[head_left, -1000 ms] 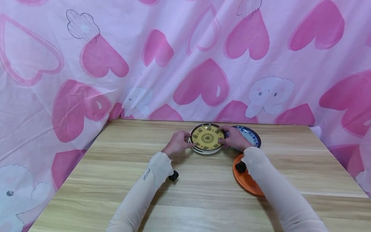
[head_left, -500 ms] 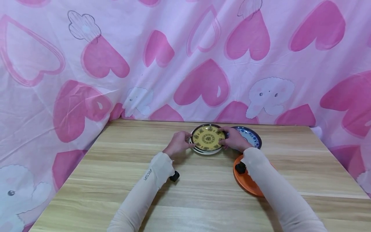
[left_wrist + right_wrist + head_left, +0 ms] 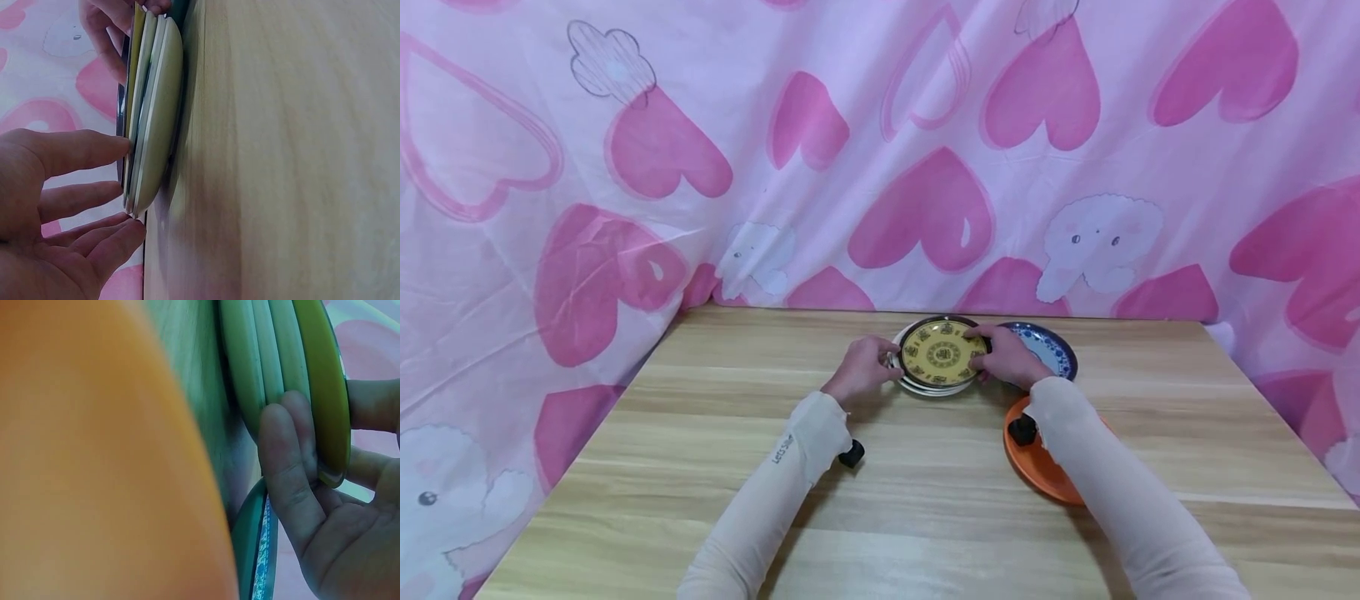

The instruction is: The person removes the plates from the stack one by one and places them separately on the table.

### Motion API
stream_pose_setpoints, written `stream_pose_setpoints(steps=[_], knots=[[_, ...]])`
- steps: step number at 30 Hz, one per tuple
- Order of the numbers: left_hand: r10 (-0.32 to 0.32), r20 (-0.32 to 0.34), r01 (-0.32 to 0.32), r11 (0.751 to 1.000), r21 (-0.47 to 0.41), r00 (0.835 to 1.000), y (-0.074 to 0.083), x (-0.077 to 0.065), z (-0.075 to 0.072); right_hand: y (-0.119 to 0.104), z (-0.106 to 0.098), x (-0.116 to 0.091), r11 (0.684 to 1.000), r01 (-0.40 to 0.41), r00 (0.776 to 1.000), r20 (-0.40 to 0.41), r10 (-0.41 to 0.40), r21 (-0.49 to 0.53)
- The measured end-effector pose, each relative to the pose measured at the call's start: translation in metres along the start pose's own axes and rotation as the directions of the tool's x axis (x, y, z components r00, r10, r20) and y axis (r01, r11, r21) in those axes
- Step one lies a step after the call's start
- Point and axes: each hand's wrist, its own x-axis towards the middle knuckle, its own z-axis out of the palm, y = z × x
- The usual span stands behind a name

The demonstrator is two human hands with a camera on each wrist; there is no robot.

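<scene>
head view: the yellow plate [image 3: 942, 352] tops the pale plates [image 3: 161, 112], between the two hands. the right hand [image 3: 1011, 358] grips the yellow plate's edge, with digits on its upper face and others at its underside. the left hand [image 3: 861, 368] (seen closer from its own wrist) keeps its fingers spread wide, tips touching the opposite side of the stack. a blue-patterned plate [image 3: 1051, 352] and an orange plate [image 3: 1033, 468] lie near the right hand on the wooden table [image 3: 910, 517].

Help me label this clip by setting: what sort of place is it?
Probably a staged indoor corner: a pink, heart-printed fabric curtain hangs behind a pale wood-grain table holding a round, glossy orange plate.
</scene>
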Motion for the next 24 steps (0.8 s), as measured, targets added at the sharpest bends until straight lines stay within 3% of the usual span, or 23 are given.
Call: stream_pose_setpoints(steps=[12, 24], knots=[[-0.010, 0.004, 0.010, 1.000, 0.007, 1.000, 0.0024, 0.0028, -0.0015, -0.0009, -0.0042, -0.0010, 0.998, -0.007, 0.999, -0.031, 0.009, 0.056], [-0.006, 0.003, 0.006, 1.000, 0.028, 1.000, 0.0003, 0.0026, 0.0005, -0.0033, -0.0041, -0.0073, 0.984, -0.068, 0.995, -0.064, 0.079, 0.162]])
